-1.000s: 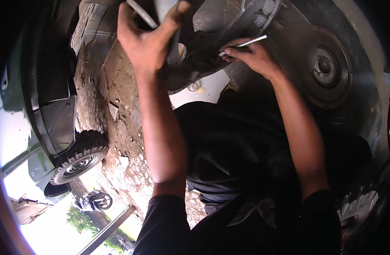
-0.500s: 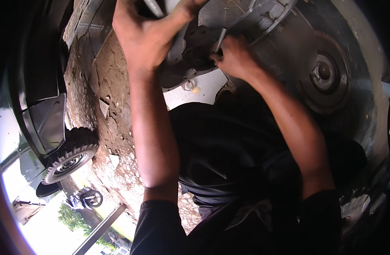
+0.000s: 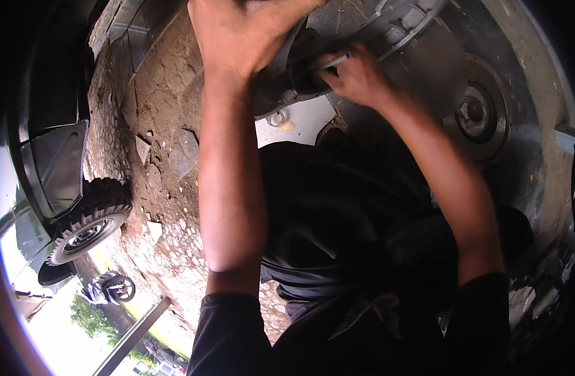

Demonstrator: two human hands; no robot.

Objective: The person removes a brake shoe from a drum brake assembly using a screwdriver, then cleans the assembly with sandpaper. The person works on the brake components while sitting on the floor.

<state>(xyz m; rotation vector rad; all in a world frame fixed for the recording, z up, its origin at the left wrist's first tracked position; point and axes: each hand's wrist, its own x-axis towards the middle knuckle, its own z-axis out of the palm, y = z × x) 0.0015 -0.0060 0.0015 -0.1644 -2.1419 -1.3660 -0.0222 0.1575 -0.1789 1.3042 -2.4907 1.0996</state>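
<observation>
Well up at one o'clock, the thumb and forefinger of the right hand [image 3: 361,78] appear to pinch a slim, pale rod [image 3: 337,61], the other fingers curled in behind; the fingertips are blurred. The rod lies at a slant just over a dark metal part [image 3: 300,89], which sits at twelve o'clock between the two hands. Between eleven and twelve, the left hand [image 3: 243,41] reaches past the upper edge, its thumb stretched toward one o'clock; the other fingers are cut off, so whether they grip anything I cannot tell.

Just below the metal part, nearer the middle, shows a whitish plate [image 3: 312,118] with a small ring [image 3: 275,118] on it and a yellowish patch. Beyond the right hand, a curved metal band [image 3: 416,31] runs toward the top edge at one o'clock, and a dark round disc [image 3: 475,113] stands at two.

The person's black shirt [image 3: 344,200] fills the middle and runs down to six. At ten o'clock lies brown soil [image 3: 165,94] with broken flat pieces. Farther out, a chunky tyre [image 3: 90,232] is between eight and nine, a motorbike [image 3: 112,288] at eight, and a straight beam [image 3: 134,337] between seven and eight.
</observation>
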